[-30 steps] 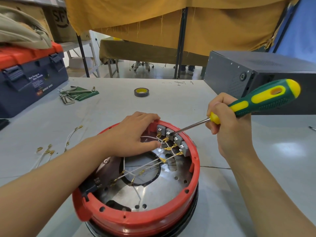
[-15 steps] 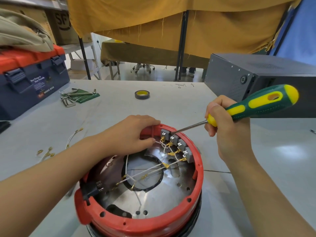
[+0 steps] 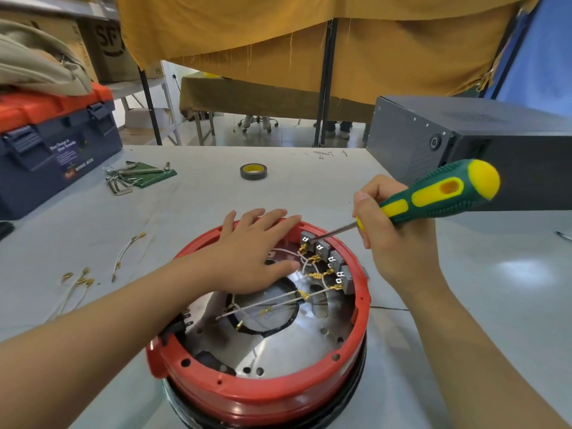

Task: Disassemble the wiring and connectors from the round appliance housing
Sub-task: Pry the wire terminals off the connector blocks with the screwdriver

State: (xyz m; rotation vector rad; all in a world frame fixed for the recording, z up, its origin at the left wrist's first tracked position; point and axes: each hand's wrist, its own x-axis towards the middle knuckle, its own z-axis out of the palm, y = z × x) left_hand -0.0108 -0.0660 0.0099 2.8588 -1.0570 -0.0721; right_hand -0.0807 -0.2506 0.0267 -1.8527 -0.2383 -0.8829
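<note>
Nearest us on the table (image 3: 309, 187) sits the round red housing (image 3: 266, 394), open side up, white wires (image 3: 269, 301) crossing its metal floor. Our left hand (image 3: 250, 255) lies flat on the far rim, fingers straight. At the far right inner wall stand grey connectors (image 3: 332, 258). Our right hand (image 3: 399, 243) grips a green and yellow screwdriver (image 3: 433, 193), its tip at the first connector. Further left lie loose wires (image 3: 123, 255); beyond them, a tape roll (image 3: 253, 171).

The housing (image 3: 263, 394) sits on the table (image 3: 325, 187). Toolbox (image 3: 55, 150) far left, tape roll (image 3: 253, 172) behind, box (image 3: 464, 140) right. Loose wires (image 3: 123, 255) lie left.
</note>
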